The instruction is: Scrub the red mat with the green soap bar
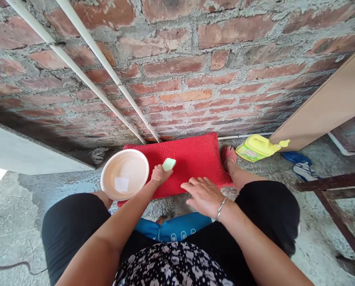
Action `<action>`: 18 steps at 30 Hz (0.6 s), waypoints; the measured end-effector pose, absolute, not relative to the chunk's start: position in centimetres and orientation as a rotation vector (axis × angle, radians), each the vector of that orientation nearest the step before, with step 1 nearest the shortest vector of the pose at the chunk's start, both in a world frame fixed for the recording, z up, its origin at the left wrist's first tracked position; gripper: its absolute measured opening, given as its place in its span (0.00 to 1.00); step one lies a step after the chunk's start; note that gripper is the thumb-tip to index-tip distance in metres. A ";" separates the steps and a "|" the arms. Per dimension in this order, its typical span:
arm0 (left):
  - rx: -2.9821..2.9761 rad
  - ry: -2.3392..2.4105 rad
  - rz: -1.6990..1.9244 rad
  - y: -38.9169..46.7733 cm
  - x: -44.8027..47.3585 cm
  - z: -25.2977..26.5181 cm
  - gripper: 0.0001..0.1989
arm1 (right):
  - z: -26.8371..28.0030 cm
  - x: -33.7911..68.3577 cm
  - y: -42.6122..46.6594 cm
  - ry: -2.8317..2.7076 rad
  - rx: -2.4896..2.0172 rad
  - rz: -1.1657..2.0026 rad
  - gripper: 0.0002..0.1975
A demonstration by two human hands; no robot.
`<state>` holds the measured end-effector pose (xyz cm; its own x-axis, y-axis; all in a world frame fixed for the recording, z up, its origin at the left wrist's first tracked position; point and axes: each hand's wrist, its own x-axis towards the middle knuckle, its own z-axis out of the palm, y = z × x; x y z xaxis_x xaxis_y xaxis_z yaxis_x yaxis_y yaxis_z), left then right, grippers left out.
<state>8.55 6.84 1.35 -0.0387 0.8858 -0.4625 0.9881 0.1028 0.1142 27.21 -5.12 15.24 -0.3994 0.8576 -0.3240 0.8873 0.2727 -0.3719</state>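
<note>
My left hand [160, 174] is closed around a small pale green scrub brush [168, 163], whose far end sticks out past the fingers. That hand is over the left half of a red mat [192, 159], which is spread against the foot of the wall. My right hand [203, 194] is held over the mat's near edge, palm down, with fingers apart and nothing in it. A cream plastic basin [106, 174] stands beside the mat on the left. Water appears to be in it, with a pale rectangular patch showing inside.
A yellow detergent jug [255, 147] lies on its side to the right, near a foot in a red sandal [228, 154]. White pipes [106, 75] run down the brick wall [177, 79]. A dark wooden frame [338, 214] stands at the right. The concrete floor is wet near the basin.
</note>
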 end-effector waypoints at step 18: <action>1.665 2.224 -0.093 9.5 15.0 -1.6 0.29 | 17.4 25.3 -5.3 2.584 1.502 -0.833 0.10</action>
<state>14.98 9.49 -1.63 -0.2407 0.9157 -0.3217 0.9393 0.3033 0.1605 25.32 -5.29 17.38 -0.5310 0.7954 -0.2924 0.8164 0.3876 -0.4282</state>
